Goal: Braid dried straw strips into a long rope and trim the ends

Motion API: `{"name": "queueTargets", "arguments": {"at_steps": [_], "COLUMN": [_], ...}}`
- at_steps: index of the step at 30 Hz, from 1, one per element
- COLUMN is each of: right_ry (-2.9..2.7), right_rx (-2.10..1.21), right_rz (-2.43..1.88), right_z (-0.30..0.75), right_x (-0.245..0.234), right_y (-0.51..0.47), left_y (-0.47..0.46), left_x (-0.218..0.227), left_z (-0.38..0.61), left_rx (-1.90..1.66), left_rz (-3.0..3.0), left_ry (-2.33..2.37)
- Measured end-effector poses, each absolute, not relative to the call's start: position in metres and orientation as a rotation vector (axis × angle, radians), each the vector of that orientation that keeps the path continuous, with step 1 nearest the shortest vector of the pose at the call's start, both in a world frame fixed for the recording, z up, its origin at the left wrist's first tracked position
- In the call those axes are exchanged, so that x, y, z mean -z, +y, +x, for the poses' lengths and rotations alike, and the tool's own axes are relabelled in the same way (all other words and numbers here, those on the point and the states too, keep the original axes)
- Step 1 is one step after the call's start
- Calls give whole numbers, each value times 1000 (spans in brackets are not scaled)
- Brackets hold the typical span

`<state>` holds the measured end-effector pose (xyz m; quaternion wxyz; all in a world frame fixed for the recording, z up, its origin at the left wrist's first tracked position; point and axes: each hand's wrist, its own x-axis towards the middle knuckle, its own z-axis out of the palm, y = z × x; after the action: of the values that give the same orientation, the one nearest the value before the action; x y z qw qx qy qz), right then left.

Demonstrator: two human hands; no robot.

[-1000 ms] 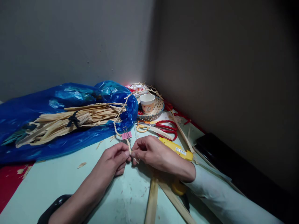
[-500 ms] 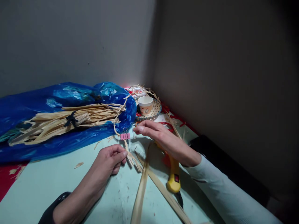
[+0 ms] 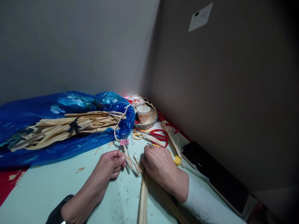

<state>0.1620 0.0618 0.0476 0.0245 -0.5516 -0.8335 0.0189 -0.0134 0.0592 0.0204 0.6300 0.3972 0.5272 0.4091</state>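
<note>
Straw cord (image 3: 134,164), near the middle of the pale green tabletop (image 3: 58,186), its loose ends splayed rightward. The left hand (image 3: 113,165) pinches it between thumb and fingers, just on the near side of a pink binder clip (image 3: 124,142). The right hand (image 3: 158,163), fingers curled down, covers the upper ends of flat straw strips (image 3: 143,202) running to the near edge — whether it grips them cannot be told. Toward the far corner: a paper cup (image 3: 143,114).

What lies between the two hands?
In the head view, the splayed ends of the straw strand lie between the left hand and the right hand.
</note>
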Motion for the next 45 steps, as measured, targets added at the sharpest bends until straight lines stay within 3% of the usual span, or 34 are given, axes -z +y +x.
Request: {"name": "queueTargets", "arguments": {"at_steps": [7, 13, 17, 28, 45], "right_ry": [-2436, -2038, -1941, -2133, -2123], "right_rx": [-171, -738, -993, -718, -636], "right_rz": [-1704, -1325, -1356, -1434, -1392], "right_z": [166, 164, 153, 153, 142], "right_x": [-48, -54, -48, -34, -28], "right_y": [69, 75, 63, 54, 54], "left_y": [62, 63, 63, 59, 59], "left_x": [-13, -12, -9, -21, -15], "left_z": [-17, -17, -18, -15, -6], "left_rx": [-943, -919, -909, -900, -964], "left_rz": [882, 870, 853, 854, 873], "left_ry": [1157, 1132, 1125, 1156, 1322]}}
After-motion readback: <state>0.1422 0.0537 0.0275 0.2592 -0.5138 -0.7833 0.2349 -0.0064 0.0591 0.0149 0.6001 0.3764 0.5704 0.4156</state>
